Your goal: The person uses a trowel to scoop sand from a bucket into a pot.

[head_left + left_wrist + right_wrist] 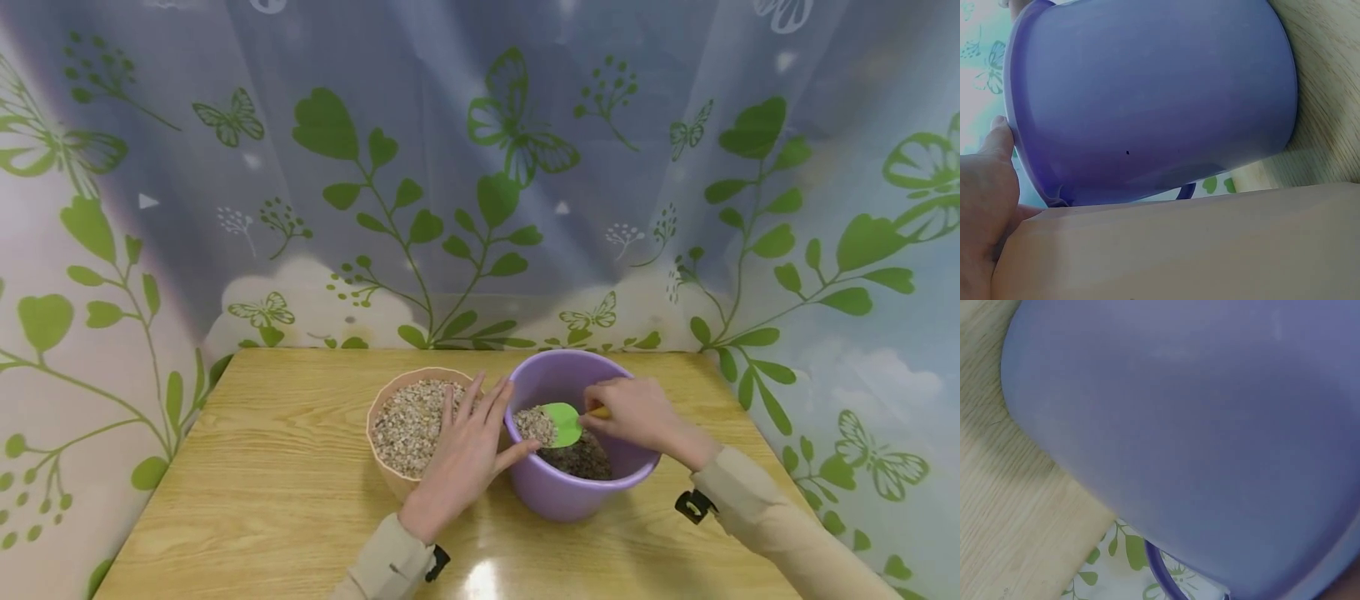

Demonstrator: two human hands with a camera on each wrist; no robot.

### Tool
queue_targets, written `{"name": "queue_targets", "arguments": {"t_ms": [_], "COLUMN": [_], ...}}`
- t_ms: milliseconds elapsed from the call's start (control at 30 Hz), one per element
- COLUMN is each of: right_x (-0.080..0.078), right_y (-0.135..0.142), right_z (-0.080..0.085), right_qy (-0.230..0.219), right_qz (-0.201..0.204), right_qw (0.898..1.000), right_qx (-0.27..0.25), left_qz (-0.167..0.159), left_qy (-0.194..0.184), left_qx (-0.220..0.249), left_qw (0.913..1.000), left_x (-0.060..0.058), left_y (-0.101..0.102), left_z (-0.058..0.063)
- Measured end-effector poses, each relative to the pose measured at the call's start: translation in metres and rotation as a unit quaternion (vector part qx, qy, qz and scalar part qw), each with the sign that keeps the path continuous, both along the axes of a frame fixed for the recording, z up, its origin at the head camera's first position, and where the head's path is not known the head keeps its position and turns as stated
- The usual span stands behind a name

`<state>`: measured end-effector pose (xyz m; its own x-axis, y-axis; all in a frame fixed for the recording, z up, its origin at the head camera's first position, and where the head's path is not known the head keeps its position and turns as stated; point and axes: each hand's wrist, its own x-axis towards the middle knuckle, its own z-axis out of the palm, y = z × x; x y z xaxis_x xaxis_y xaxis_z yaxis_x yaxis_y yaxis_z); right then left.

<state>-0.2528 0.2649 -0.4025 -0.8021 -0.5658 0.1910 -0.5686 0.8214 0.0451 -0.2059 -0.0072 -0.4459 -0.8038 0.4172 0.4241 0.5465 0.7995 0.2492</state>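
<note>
My right hand pinches the orange handle of a small green toy shovel inside a purple bucket. Pale gravel lies at the blade, and darker soil-like material covers the bucket's bottom. With fingers extended, my left hand spans from a peach flowerpot to the bucket's left rim. In the left wrist view its thumb touches the bucket's rim. Gravel fills the pot nearly to its scalloped edge. The right wrist view shows mostly bucket wall; the right hand is hardly visible there.
Pot and bucket stand side by side on a wood-grain table. Behind and around it hangs a cloth printed with green leaves and butterflies. The bucket's purple carrying handle hangs at its far side.
</note>
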Motion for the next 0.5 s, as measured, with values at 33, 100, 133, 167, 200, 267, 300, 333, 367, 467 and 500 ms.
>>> {"name": "queue_targets", "arguments": {"t_ms": [33,100,133,167,200,267,300,333,367,467,500], "right_x": [0.001,0.004,0.006,0.007,0.009,0.012,0.015,0.017,0.019,0.027,0.029], "right_y": [0.001,0.002,0.003,0.003,0.004,0.006,0.007,0.008,0.008,0.011,0.012], "right_z": [0.002,0.004,0.005,0.005,0.006,0.006,0.006,0.005,0.005,0.004,0.003], "right_qy": [0.002,0.005,0.008,0.013,0.021,0.037,0.047,0.054,0.062,0.088,0.097], "right_qz": [-0.005,-0.017,-0.023,-0.03,-0.038,-0.053,-0.06,-0.067,-0.074,-0.091,-0.096], "right_qw": [1.0,1.0,1.0,0.999,0.999,0.997,0.996,0.995,0.994,0.99,0.988], "right_qx": [-0.003,-0.011,-0.016,-0.022,-0.025,-0.035,-0.04,-0.046,-0.051,-0.067,-0.069], "left_qz": [0.0,0.0,-0.001,-0.002,-0.003,-0.004,-0.005,-0.005,-0.004,-0.002,-0.002], "left_qy": [0.002,0.0,-0.002,-0.005,-0.008,-0.011,-0.012,-0.013,-0.014,-0.017,-0.019], "left_qx": [0.0,0.002,0.004,0.007,0.008,0.009,0.009,0.007,0.006,0.005,0.004], "left_qw": [1.0,1.0,1.0,1.0,0.9999,0.9999,0.9999,0.9999,0.9999,0.9998,0.9998], "left_x": [0.0,0.0,-0.001,-0.001,-0.001,-0.001,0.0,0.0,0.0,0.001,0.001], "left_y": [0.0,-0.001,-0.001,-0.001,-0.001,0.0,0.0,0.0,0.0,0.0,0.0], "left_z": [0.0,0.0,0.0,0.0,0.0,0.001,0.001,0.001,0.001,0.001,0.001]}}
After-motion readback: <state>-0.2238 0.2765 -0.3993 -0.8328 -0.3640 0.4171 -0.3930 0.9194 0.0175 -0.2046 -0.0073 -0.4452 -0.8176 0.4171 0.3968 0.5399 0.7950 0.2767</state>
